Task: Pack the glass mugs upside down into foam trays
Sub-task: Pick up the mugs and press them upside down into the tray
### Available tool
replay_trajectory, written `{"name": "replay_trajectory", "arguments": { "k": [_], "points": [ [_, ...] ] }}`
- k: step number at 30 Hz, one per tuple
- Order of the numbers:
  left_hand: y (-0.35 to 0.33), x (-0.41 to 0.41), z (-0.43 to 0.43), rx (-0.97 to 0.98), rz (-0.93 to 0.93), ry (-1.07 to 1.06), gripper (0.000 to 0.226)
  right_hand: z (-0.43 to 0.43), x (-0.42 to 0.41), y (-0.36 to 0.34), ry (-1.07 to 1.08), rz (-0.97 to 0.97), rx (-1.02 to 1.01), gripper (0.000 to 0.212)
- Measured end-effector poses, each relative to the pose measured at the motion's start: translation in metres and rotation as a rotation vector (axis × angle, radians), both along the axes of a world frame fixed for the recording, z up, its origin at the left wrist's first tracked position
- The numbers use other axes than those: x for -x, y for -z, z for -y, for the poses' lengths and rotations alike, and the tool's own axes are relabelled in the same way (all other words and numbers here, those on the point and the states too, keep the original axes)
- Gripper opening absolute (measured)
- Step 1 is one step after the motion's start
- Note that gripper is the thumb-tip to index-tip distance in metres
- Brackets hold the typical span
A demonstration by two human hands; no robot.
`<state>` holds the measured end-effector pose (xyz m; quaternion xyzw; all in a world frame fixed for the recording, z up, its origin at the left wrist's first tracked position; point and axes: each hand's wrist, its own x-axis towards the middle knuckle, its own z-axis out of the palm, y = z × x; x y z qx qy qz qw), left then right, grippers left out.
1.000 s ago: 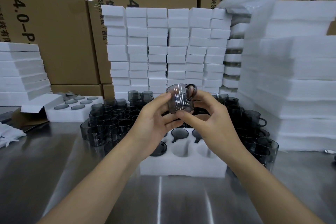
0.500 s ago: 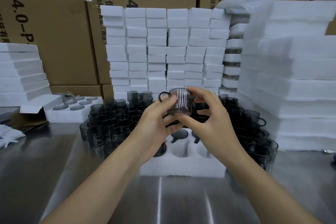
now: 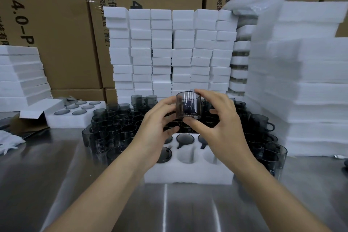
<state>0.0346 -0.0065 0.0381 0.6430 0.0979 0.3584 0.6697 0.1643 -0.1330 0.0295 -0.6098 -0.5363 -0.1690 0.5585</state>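
Both hands hold one smoky glass mug (image 3: 188, 105) in the air, above the back edge of the foam tray (image 3: 188, 174) and in front of the crowd of loose mugs (image 3: 116, 128). The right hand (image 3: 224, 128) pinches it, thumb at the lower edge and forefinger curved over the top edge, the other fingers spread wide. The left hand (image 3: 156, 124) meets the mug's left side with thumb and forefinger, its other fingers curled loosely underneath. The mug's handle is hidden, and which end is up cannot be told. The tray lies on the steel table (image 3: 56, 184) close to the person and has six round pockets. The back row holds upside-down mugs with dark bases facing up, the middle one (image 3: 185, 138) plain to see and its two neighbours partly covered by the hands. In the front row the left pocket (image 3: 165, 154) holds a mug, while the middle pocket (image 3: 185, 155) and the right pocket (image 3: 211, 155) show only white foam. More loose mugs stand on the table to the tray's right (image 3: 263, 137). Off to the left a second tray (image 3: 75, 120) has all six pockets filled, with an open cardboard flap just beside it. Foam stacks (image 3: 169, 52) rise behind the mugs and on both sides, and cardboard boxes (image 3: 56, 24) stand behind them.
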Motion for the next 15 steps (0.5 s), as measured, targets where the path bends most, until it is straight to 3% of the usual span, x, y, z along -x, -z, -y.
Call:
{"name": "replay_trajectory", "arguments": {
  "k": [6,9,15],
  "points": [
    [-0.001,0.004,0.005,-0.146,-0.082,-0.043,0.047,-0.001,0.000,0.003,0.037,0.144,0.019,0.065],
    [0.000,0.004,0.006,-0.174,-0.085,-0.033,0.040,-0.004,0.000,0.007,0.026,0.195,0.028,0.067],
    [0.000,0.003,-0.005,0.212,-0.020,0.149,0.053,-0.005,-0.005,0.007,0.011,0.063,0.088,0.063]
  ]
}}
